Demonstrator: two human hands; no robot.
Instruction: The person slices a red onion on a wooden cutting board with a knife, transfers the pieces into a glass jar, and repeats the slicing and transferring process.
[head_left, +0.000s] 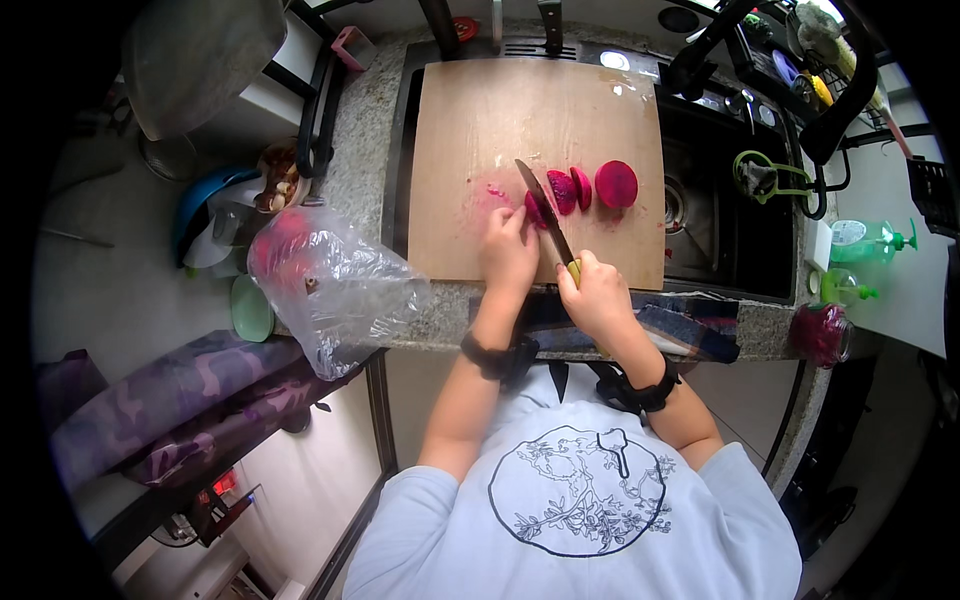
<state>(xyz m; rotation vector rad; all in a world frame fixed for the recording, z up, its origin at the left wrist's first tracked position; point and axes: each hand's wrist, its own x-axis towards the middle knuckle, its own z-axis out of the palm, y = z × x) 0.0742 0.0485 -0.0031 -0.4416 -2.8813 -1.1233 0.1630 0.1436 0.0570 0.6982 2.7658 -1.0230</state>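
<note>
My right hand (598, 294) grips the yellowish handle of a kitchen knife (553, 229), its blade pointing away and to the left. The blade lies against a cut piece of red-fleshed dragon fruit (533, 210), hiding part of it. My left hand (508, 247) has its fingertips on the left edge of that piece, close to the blade. Right of the knife stand a thick slice (561, 192) and a thinner slice (581, 188). A larger round piece (616, 184) sits farther right, cut face up. All rest on a wooden cutting board (517, 105) stained with pink juice.
The board spans part of a black sink (720, 247). A clear plastic bag (337, 285) with reddish contents lies left on the granite counter (360, 142). A jar of dark red pieces (819, 335) and green pump bottles (870, 240) stand right. The black faucet (840, 112) overhangs the sink.
</note>
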